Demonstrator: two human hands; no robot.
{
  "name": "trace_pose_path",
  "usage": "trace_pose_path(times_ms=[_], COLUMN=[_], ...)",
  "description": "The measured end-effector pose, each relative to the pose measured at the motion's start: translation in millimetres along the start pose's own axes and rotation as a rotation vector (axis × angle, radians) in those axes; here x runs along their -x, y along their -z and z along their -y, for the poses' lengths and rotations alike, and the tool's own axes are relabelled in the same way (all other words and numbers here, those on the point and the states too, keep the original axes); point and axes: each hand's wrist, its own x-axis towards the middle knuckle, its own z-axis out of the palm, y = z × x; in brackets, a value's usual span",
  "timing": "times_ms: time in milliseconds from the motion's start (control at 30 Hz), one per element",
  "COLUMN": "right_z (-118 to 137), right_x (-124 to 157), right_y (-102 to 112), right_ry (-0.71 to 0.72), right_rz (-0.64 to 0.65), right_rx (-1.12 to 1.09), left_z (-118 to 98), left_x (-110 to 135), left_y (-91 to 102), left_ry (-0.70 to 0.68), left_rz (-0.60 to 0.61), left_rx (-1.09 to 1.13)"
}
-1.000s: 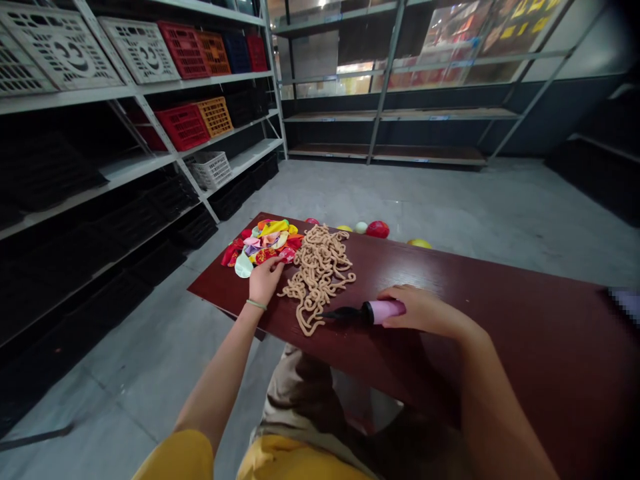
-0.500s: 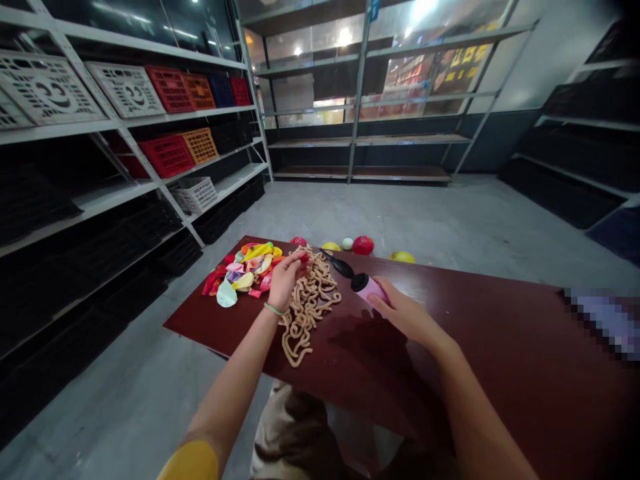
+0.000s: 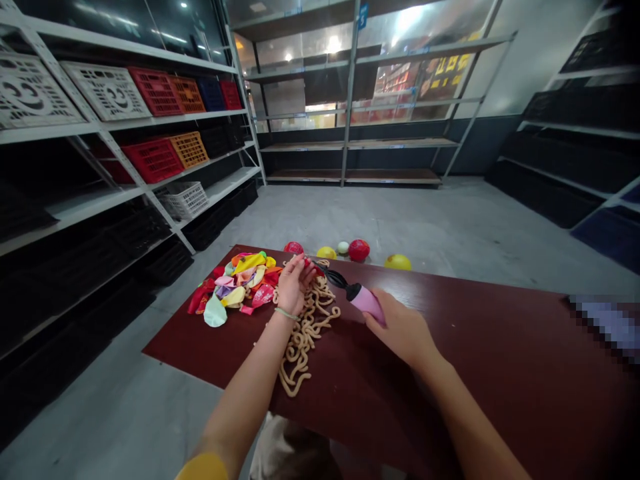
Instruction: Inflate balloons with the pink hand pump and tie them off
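We find the right hand [image 3: 400, 328] clamped around a pink-and-black cylindrical pump [image 3: 367, 305], its nozzle close to a small red rubber balloon [image 3: 319, 271] pinched in the left hand [image 3: 294, 288], above tan rope-like strands [image 3: 303, 341] on the dark-red table [image 3: 475, 373].

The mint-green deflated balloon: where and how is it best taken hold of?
Probably pinch the mint-green deflated balloon by its broad rounded end, coming from the near side: that end is uncovered and sticks out from the balloon pile.

A storeroom seems to be surrounding the worktop [image 3: 480, 360]: a tall metal rack [image 3: 400, 143] is standing beyond it, plastic crates [image 3: 155, 160] lining shelving [image 3: 195, 117] to its left.
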Motion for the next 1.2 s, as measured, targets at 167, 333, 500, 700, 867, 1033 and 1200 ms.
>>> trace_pose_path(times_ms=[167, 333, 500, 700, 867, 1033, 1200], right_z=[6.2, 8.7, 8.5, 12.0, 14.1, 15.9, 17.4], right_x=[2.5, 3.1, 3.9, 3.6, 3.3, 3.7, 4.2], right_y=[-0.4, -4.3, -7.6, -3.6, -2.6, -2.4, -1.4], right_ry=[0.051, 0.059, 0.067, 0.037, 0.024, 0.017, 0.041], right_rz=[-0.025, -0.062, -0.080, -0.076, -0.068, -0.062, -0.042], right_rx=[0.071, 0.102, 0.118, 0.099, 0.112, 0.137, 0.124], left_z=[-7.1, -5.9, -0.7, 3.0, 6.8, 9.6, 9.3], left_x=[4.4, 9.3, 12.5, 12.2, 11.2, 9.8, 14.8], left_y=[-2.1, -8.0, -11.6, -11.7, -9.5, -6.9, -9.5], left_ry=[0.061, 0.023, -0.093, -0.135, -0.209, -0.281, -0.323], left_rz=[-0.088, -0.065, -0.065, -0.115, -0.094, -0.080, -0.055], left_rx=[0.076, 0.067, -0.023, -0.138, -0.223, -0.338, -0.399])
